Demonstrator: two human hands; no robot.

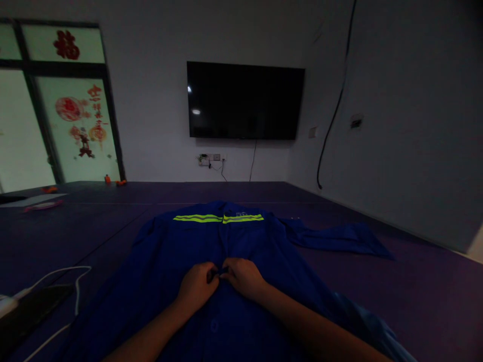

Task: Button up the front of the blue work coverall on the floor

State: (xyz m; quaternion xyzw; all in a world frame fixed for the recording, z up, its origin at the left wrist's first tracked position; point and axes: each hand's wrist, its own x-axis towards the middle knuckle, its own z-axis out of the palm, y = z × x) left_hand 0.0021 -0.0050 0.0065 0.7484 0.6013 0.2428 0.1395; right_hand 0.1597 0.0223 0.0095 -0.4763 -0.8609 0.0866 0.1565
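A blue work jacket point(196, 241) with a yellow reflective stripe point(218, 218) lies spread flat on a dark purple surface point(415, 281), collar end away from me. One sleeve point(335, 237) stretches out to the right. My left hand point(196, 286) and my right hand point(243, 276) meet at the jacket's front opening, fingers pinched on the fabric edges at its centre line. What lies between the fingertips is too dark to make out.
A dark phone point(33, 306) with a white cable point(64, 274) lies at the near left. Small items point(41, 203) sit at the far left edge. A black television point(245, 100) hangs on the far wall, above a socket point(209, 159). A glass door point(75, 125) stands at left.
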